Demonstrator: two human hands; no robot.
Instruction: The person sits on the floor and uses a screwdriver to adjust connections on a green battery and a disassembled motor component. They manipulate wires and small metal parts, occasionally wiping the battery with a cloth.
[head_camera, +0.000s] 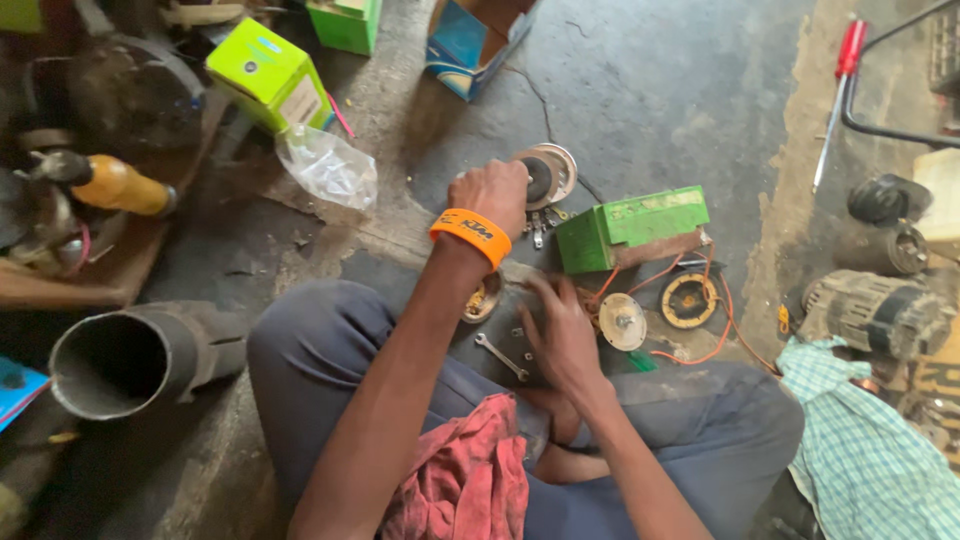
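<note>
Left hand (490, 197) reaches forward from the lap, arm nearly straight, orange wristband (471, 235) at the wrist. Its fingers are curled shut in a fist over a round metal disc part (549, 175) lying on the concrete floor (650, 90); the back of the hand hides the contact, so whether they pinch the disc or something on it cannot be told. The disc sits just beyond and right of the knuckles.

Right hand (562, 335) is low, palm down, wrist bent, just ahead of the crossed legs. Its fingers are spread and loosely open, tips touching a dark flat plate on the floor; nothing held.

Just left of the right fingers: small open-end wrench (501, 357). Just right of them: pale round disc (622, 321), then a black-and-orange ring (689, 300) with orange wires. Beyond them: green rectangular battery-like block (632, 228). Small bright pieces between the two hands are too small to identify.

Red rag (465, 480) lies on the lap, cut off by the bottom edge.
</note>
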